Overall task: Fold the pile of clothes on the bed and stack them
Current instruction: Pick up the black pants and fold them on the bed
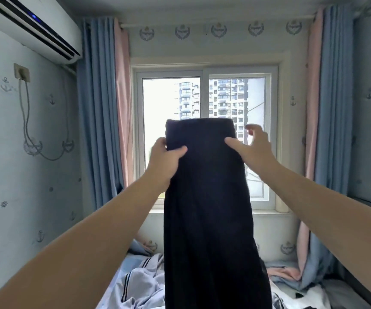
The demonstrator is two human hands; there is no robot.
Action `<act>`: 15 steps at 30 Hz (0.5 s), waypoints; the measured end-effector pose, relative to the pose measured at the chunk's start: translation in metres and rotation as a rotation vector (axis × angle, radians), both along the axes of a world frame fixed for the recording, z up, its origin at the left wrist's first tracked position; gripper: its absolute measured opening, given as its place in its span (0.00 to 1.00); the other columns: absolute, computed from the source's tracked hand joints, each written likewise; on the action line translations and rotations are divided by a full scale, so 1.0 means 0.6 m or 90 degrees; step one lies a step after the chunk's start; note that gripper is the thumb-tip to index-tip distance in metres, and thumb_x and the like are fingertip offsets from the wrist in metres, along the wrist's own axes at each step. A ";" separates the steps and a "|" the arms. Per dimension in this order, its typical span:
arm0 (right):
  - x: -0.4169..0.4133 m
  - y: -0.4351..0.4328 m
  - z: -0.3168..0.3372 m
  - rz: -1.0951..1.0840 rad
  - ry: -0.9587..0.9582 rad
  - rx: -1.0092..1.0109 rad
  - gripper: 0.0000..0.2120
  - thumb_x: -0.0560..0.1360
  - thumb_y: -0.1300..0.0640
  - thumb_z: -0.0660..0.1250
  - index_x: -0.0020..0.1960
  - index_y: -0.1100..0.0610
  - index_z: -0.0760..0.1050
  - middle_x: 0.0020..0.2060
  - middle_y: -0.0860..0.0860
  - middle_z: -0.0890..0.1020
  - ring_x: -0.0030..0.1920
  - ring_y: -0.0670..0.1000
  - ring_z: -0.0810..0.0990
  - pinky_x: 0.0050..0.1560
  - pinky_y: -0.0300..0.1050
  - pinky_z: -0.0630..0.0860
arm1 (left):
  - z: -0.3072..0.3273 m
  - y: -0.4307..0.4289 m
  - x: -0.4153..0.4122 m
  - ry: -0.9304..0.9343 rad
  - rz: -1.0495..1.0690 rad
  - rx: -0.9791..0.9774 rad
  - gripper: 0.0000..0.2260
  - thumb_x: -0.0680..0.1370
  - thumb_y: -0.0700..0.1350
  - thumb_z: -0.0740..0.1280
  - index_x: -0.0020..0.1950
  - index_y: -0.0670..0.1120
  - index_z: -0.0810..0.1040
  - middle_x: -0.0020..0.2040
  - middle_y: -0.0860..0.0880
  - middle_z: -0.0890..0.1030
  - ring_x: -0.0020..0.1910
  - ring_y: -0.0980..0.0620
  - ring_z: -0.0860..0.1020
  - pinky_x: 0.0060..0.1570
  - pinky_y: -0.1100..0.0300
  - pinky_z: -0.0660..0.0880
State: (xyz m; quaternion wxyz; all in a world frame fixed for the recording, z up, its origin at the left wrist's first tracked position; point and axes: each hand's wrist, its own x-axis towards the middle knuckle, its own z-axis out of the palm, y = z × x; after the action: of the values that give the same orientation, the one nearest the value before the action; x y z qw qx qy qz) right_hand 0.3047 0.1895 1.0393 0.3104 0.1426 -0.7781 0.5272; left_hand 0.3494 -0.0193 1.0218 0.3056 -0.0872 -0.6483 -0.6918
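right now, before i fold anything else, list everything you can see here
dark garment: 1, navy-black, held up in front of the window, hanging down past the bottom of the view
pale striped clothes: loose heap, light blue-white with dark stripes, bottom, left of the garment
pink cloth: 1, pink, bottom right
window: 1, white frame, middle of the far wall
curtains: 2 sets, blue with pink, either side of the window
air conditioner: 1, white, high on the left wall
wall socket: 1, beige, left wall, grey cable hanging
left hand: grips the garment's left edge
right hand: thumb on the garment's right edge, fingers spread, blurred
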 end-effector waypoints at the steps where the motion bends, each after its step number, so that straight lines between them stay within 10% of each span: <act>1: 0.006 -0.003 -0.008 0.026 -0.080 -0.017 0.42 0.69 0.33 0.72 0.75 0.50 0.63 0.74 0.50 0.67 0.73 0.54 0.67 0.72 0.58 0.66 | 0.012 -0.023 0.012 0.004 -0.024 0.026 0.10 0.78 0.38 0.70 0.57 0.48 0.75 0.56 0.46 0.82 0.54 0.45 0.82 0.57 0.45 0.80; 5: 0.072 -0.061 -0.010 0.379 -0.387 -0.148 0.24 0.75 0.34 0.66 0.58 0.52 0.82 0.56 0.51 0.85 0.55 0.54 0.85 0.54 0.51 0.78 | 0.055 -0.123 0.061 0.013 -0.079 0.062 0.16 0.78 0.39 0.71 0.65 0.45 0.75 0.58 0.46 0.83 0.57 0.43 0.83 0.58 0.44 0.80; 15: 0.200 -0.247 0.074 0.223 -0.129 -0.146 0.01 0.77 0.57 0.72 0.49 0.53 0.81 0.46 0.50 0.87 0.44 0.49 0.85 0.40 0.40 0.78 | 0.099 -0.317 0.152 0.018 0.067 -0.041 0.16 0.82 0.47 0.67 0.70 0.46 0.75 0.59 0.49 0.82 0.56 0.46 0.81 0.62 0.45 0.78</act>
State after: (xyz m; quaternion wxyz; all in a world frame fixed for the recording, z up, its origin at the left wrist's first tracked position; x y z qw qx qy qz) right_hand 0.4248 0.0414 1.0839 0.1489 0.1854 -0.7036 0.6697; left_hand 0.4407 -0.2093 1.0811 0.3476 -0.0723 -0.6698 -0.6521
